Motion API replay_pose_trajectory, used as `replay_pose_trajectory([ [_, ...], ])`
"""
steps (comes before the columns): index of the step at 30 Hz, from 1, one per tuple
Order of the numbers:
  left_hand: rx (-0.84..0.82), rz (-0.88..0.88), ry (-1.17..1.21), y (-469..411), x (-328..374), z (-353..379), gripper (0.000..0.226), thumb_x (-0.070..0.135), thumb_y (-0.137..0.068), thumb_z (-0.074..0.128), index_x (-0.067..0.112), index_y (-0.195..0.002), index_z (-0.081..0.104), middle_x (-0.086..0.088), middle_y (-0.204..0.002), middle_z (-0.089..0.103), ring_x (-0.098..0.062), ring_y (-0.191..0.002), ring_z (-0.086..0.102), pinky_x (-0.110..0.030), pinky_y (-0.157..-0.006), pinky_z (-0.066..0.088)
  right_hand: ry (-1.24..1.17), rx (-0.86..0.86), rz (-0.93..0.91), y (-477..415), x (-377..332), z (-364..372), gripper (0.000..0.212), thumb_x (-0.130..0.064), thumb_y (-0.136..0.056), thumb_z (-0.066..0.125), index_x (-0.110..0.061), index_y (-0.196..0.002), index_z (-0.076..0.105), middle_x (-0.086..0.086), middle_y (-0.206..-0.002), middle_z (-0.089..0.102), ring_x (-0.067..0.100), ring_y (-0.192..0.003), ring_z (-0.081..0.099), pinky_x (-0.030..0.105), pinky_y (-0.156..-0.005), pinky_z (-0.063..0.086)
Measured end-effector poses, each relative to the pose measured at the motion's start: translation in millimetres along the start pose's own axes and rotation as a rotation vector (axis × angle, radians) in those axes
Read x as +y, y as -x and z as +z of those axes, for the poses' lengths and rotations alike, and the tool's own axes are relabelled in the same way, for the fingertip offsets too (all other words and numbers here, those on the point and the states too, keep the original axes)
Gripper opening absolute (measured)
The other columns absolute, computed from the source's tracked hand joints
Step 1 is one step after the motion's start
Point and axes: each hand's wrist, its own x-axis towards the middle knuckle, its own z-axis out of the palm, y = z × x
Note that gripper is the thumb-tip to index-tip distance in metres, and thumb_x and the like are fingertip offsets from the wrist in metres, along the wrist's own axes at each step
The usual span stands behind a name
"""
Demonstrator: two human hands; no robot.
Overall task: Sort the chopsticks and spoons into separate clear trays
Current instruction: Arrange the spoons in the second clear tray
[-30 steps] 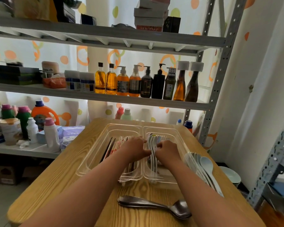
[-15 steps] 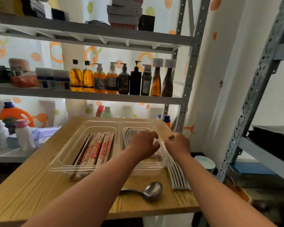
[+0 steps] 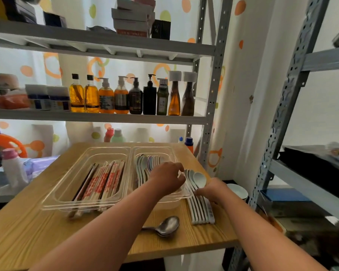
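Chopsticks (image 3: pixel 100 180) are lying sorted in the left tray (image 3: pixel 82 153); spoons (image 3: pixel 145 165) are filling the right tray (image 3: pixel 153 148). Metal spoons (image 3: pixel 164 227) are waiting on the table (image 3: pixel 27 231). Left hand (image 3: pixel 166 177) is curling over that tray's right edge; we cannot tell whether it is holding anything. Loose spoons (image 3: pixel 201 210) are lying just beside the tray, with the right hand (image 3: pixel 213 190) gripping them, having dropped there from the rim. Next, we judge: lifting the bunch in without scattering it.

grey metal shelving (image 3: pixel 213 79), dotted curtain (image 3: pixel 53 67)
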Motion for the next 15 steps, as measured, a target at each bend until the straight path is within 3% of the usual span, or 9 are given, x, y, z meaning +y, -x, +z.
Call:
replay_pose_trajectory([
  [4, -0.002, 0.014, -0.022, 1.9, -3.1, 3.3, 0.033, 0.038, -0.094, 0.049, 0.025, -0.123, 0.057, 0.003, -0.114, 0.066, -0.015, -0.101, 0.061, -0.035, -0.088, 0.052, -0.049, -0.020, 0.009, 0.5, -0.6, -0.7, 0.055, -0.027, -0.080, 0.072, -0.007, -0.125, 0.048, 0.012, -0.121, 0.055, 0.024, -0.108, 0.055, 0.029, -0.082, 0.046],
  [10, -0.008, 0.031, -0.022, 3.6, -6.8, 6.1, 0.033, 0.038, -0.094, 0.050, 0.025, -0.124, 0.056, 0.003, -0.115, 0.065, -0.014, -0.102, 0.061, -0.034, -0.090, 0.051, -0.063, -0.044, -0.005, -2.0, -0.6, 0.0, 0.047, -0.025, -0.080, 0.071, -0.007, -0.118, 0.050, 0.009, -0.106, 0.053, 0.021, -0.101, 0.054, 0.031, -0.088, 0.049],
  [15, 0.000, 0.038, -0.018, 3.2, -7.8, 6.8, 0.034, 0.039, -0.094, 0.050, 0.025, -0.124, 0.056, 0.004, -0.114, 0.065, -0.014, -0.102, 0.061, -0.034, -0.090, 0.051, -0.005, -0.016, -0.014, -1.2, -2.7, 4.6, 0.060, -0.034, -0.079, 0.071, -0.008, -0.126, 0.045, 0.011, -0.123, 0.051, 0.023, -0.113, 0.052, 0.030, -0.092, 0.047],
])
